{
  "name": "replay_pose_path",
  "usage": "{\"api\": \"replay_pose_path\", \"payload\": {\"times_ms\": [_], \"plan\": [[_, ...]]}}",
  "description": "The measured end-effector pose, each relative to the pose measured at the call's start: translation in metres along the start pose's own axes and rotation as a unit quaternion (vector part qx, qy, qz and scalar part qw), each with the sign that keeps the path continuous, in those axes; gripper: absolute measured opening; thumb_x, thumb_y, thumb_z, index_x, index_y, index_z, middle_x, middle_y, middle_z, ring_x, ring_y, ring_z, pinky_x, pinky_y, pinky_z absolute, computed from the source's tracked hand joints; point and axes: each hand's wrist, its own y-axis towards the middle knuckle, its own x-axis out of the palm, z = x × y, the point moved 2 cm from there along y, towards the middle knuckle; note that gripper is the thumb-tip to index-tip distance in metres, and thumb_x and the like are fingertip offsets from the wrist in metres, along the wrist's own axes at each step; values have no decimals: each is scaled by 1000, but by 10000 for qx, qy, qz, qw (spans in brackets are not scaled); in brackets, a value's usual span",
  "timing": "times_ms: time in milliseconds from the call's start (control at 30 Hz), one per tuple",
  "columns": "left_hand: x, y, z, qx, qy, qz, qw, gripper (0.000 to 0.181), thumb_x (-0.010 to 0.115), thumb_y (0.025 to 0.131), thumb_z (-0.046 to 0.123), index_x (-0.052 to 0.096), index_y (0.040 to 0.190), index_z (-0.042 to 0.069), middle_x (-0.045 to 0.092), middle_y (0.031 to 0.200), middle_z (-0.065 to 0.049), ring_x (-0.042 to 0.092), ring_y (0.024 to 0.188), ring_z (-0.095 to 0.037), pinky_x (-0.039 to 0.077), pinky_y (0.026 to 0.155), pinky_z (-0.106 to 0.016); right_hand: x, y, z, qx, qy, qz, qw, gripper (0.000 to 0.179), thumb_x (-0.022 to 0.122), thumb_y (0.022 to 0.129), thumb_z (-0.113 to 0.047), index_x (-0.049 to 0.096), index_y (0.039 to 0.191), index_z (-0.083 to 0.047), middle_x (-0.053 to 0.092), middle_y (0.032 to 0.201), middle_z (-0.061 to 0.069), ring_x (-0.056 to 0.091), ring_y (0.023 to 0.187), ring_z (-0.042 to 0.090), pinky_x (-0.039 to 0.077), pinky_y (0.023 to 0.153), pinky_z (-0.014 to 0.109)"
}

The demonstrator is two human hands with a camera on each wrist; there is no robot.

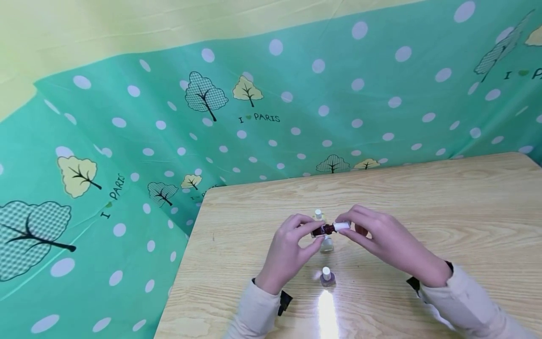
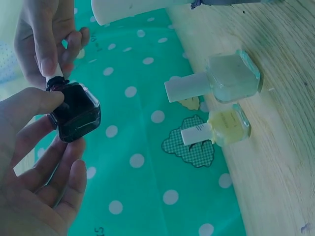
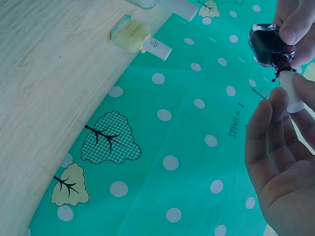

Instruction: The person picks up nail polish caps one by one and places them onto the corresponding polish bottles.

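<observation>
My left hand (image 1: 289, 243) pinches the glass body of a dark red nail polish bottle (image 2: 78, 112) between thumb and fingers. The bottle lies tilted sideways above the table, its neck toward the right. On the white cap (image 3: 291, 91) the thumb and fingertips of my right hand (image 1: 391, 242) have a pinch grip. Dark polish shows around the neck, where the cap meets the bottle. Beneath the hands stand a yellow nail polish bottle (image 2: 229, 126) and a pale, whitish one (image 2: 233, 76), both with white caps. Nearer to me is a purple nail polish bottle (image 1: 327, 279).
The bottles stand in a rough line on a light wooden table (image 1: 237, 221). A green dotted cloth (image 1: 271, 136) with printed trees hangs behind the table and along its left side. A bright reflection falls on the wood near the front.
</observation>
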Motion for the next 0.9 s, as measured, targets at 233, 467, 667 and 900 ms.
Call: {"api": "replay_pose_path", "payload": {"times_ms": [233,467,667,900], "plan": [[1,1,5,67,93,-58,9999,27,77,86,17,75,113,12,68,104,3,63,93,-10,52,79,-17,3,-2,0,-33,-23,-73,10000,24,77,85,-9,70,105,-19,59,90,-18,48,67,-5,45,54,14],[3,1,6,98,200,-48,9997,25,76,88,18,75,113,14,67,104,4,62,93,-10,50,74,-16,4,-2,0,42,-28,-107,9999,22,75,86,-10,70,105,-19,58,89,-17,47,67,-5,43,54,13],[4,1,6,187,326,-32,9993,25,75,89,20,75,114,15,67,104,5,62,93,-9,48,73,-17,5,-2,0,131,-4,-161,9998,17,74,88,-13,71,103,-20,59,86,-18,49,67,-6,46,54,16],[5,1,7,334,467,98,9983,25,77,87,20,75,111,15,68,102,5,62,92,-8,49,76,-17,7,0,-2,401,-198,-260,9987,3,69,94,-21,70,93,-23,55,77,-20,43,60,-6,40,52,15]]}}
